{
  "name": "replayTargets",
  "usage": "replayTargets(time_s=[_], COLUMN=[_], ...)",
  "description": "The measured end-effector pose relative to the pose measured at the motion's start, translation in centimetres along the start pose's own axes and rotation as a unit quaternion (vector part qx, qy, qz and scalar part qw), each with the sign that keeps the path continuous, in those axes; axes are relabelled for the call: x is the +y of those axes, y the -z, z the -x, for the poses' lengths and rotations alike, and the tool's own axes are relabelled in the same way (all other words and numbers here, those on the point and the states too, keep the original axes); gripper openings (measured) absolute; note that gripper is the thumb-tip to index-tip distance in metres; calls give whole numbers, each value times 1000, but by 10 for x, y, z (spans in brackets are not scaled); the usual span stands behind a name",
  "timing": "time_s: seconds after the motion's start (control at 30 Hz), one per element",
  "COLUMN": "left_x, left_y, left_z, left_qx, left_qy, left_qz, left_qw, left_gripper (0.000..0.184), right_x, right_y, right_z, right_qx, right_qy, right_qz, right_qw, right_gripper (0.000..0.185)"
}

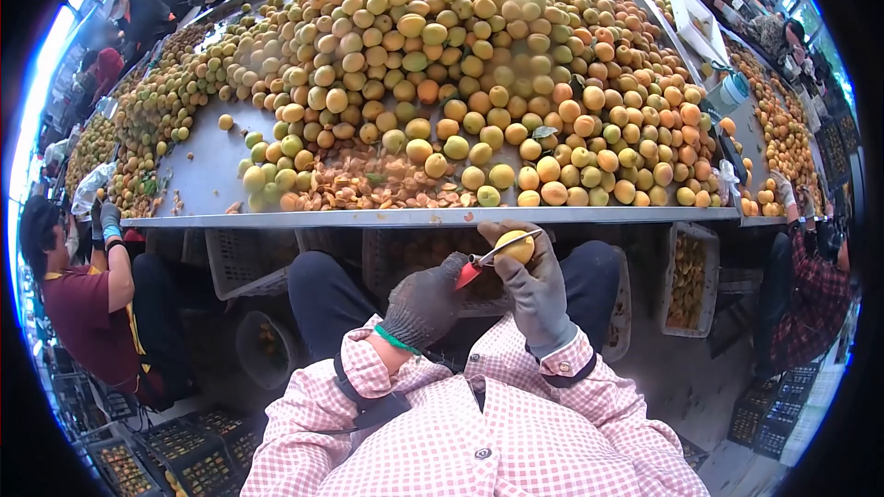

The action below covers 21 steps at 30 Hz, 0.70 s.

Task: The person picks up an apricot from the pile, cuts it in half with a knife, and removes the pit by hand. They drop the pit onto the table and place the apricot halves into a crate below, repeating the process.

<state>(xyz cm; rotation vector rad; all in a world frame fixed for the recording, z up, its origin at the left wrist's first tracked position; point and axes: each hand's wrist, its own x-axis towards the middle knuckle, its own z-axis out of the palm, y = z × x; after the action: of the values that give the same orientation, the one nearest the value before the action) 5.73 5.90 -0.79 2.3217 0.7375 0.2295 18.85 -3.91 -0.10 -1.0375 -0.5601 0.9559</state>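
Observation:
My left hand, in a dark glove, is closed round the red handle of a knife. The blade points up and to the right and lies against a yellow apricot. My right hand, in a grey glove, holds that apricot between thumb and fingers, just below the table's front edge. Beyond both hands, a large heap of yellow-green and orange apricots covers much of the metal table. Split pieces and pits lie near the front edge.
Crates stand beneath the table, one with apricot halves to the right. A round basket is on the floor at left. Co-workers sit at both sides; others are across the table. A teal-and-white container stands at right.

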Motion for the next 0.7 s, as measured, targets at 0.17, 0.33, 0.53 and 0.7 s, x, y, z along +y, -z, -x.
replayTargets(time_s=[0.17,0.33,0.53,0.7], left_x=[9,14,4,9], left_y=[-16,0,-8,11], left_z=[9,6,8,10], left_qx=[15,2,76,52], left_qy=[15,91,19,25], left_qz=[97,41,114,163], left_qw=[995,995,990,985], left_gripper=[28,28,23,22], right_x=[9,4,3,-32], right_y=[-9,-6,6,15], right_z=[-3,-4,-5,2], right_qx=[-7,-23,52,-13], right_qy=[16,95,57,-71], right_qz=[-209,-157,-141,-202], right_qw=[978,983,987,977], right_gripper=[45,44,43,46])
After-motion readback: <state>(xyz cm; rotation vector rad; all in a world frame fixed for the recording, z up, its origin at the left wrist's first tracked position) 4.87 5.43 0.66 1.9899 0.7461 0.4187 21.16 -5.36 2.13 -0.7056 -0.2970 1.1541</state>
